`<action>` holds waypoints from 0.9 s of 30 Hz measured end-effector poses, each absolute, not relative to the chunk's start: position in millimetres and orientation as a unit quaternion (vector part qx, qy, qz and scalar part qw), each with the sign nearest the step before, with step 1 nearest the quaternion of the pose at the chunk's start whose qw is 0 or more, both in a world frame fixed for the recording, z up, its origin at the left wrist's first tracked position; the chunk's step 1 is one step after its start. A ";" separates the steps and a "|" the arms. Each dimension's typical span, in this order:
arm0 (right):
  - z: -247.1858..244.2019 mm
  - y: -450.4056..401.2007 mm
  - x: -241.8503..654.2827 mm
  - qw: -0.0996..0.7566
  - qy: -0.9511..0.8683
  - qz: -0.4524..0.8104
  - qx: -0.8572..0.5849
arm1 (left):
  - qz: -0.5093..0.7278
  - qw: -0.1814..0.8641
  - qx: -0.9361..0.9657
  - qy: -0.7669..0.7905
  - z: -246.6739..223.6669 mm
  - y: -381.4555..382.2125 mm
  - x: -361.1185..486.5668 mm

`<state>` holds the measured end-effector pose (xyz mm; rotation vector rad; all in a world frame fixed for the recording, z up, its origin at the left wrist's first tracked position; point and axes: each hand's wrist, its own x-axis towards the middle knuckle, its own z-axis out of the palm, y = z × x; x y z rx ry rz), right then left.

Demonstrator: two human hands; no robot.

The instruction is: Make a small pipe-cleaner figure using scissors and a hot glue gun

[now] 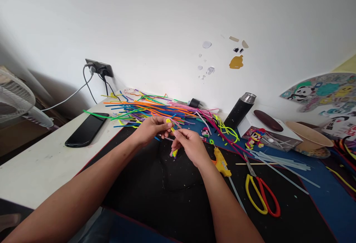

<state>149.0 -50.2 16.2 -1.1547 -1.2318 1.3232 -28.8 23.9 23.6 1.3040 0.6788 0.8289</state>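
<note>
Both hands meet over the black mat (pixel 133 180). My left hand (pixel 155 126) pinches the curled upper end of a short yellow pipe cleaner (pixel 168 121) between thumb and fingertips. Close by on the right, my right hand (pixel 190 145) grips the lower end of the same piece, fingers closed. Just below the right fingers shows a small pink, yellow and purple fuzzy bit (pixel 174 154); whether that hand holds it or it lies on the mat I cannot tell. A yellow glue gun (pixel 221 162) lies right of my right wrist.
Pipe cleaners (pixel 144 109) are heaped along the wall. On the right are scissors (pixel 260 193), glue sticks (pixel 283 161), a small fuzzy figure (pixel 255 138), a tissue box (pixel 272 132) and a black flask (pixel 239 110). A phone (pixel 86 130) lies left, near a fan (pixel 19 95).
</note>
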 end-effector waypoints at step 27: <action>13.8 -55.5 145.8 0.325 -0.704 0.211 -0.595 | 0.477 0.524 0.601 0.371 19.6 28.7 -27.4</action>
